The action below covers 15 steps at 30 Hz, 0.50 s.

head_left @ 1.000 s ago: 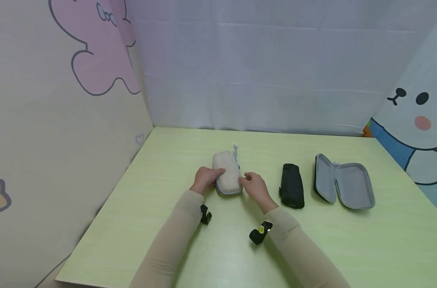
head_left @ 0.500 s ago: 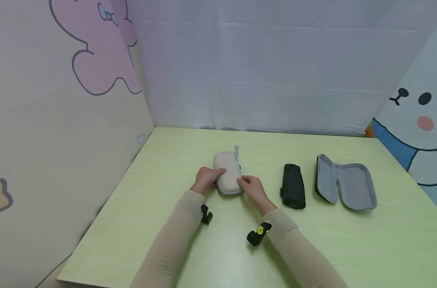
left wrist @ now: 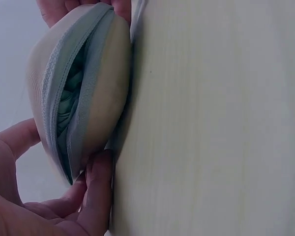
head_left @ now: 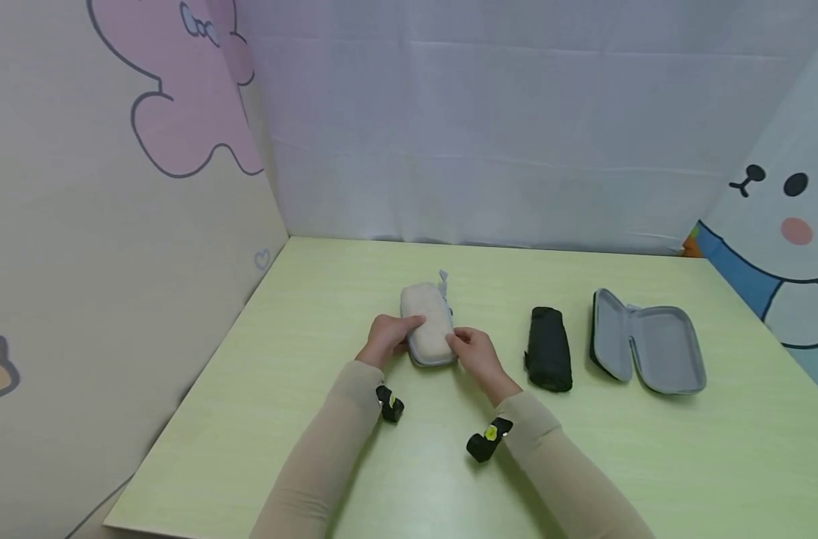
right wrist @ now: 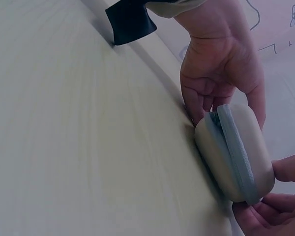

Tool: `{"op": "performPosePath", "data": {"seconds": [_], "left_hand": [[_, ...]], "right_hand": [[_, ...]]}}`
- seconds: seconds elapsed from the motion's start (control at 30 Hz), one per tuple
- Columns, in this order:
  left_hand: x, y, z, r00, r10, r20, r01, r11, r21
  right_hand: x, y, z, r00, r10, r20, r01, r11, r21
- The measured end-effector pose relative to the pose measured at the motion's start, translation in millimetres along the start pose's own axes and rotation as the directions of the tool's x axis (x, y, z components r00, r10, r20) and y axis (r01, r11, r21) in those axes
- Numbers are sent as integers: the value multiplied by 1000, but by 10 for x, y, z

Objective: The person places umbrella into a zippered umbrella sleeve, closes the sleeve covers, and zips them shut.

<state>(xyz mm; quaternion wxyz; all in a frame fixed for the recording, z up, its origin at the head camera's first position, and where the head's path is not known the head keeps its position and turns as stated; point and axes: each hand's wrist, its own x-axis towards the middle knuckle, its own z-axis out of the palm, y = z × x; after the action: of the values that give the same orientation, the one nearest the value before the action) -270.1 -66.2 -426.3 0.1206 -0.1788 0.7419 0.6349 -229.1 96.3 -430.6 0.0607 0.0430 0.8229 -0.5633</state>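
A small cream zip case (head_left: 423, 318) lies near the middle of the table, a light loop strap (head_left: 443, 283) sticking out at its far right corner. My left hand (head_left: 385, 335) grips its left side, thumb on top and fingers underneath. At the near right corner, my right hand (head_left: 477, 355) pinches the edge between thumb and fingers. In the left wrist view the grey-blue zip stands partly undone, and folded green fabric (left wrist: 69, 103) shows through the gap. The right wrist view shows the case (right wrist: 248, 147) held between both hands, close over the table.
To the right lies a black rolled pouch or folded umbrella (head_left: 548, 349). Beyond it an empty grey-lined hard case (head_left: 667, 348) stands open. A wall (head_left: 179, 262) borders the table's left side, and a white sheet (head_left: 489, 150) hangs behind.
My right hand's fingers have closed in on the case's near right corner. The case has shifted very slightly to the right, and my left hand keeps its grip.
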Motion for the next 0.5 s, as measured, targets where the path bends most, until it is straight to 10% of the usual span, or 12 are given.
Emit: {"op": "performPosePath", "data": {"seconds": [0.5], "left_hand": [[25,-34,119,998,28,50,-22,994,-111]], "right_hand": [[-40,-4,-105,998,-28,-52,30,999,29]]}}
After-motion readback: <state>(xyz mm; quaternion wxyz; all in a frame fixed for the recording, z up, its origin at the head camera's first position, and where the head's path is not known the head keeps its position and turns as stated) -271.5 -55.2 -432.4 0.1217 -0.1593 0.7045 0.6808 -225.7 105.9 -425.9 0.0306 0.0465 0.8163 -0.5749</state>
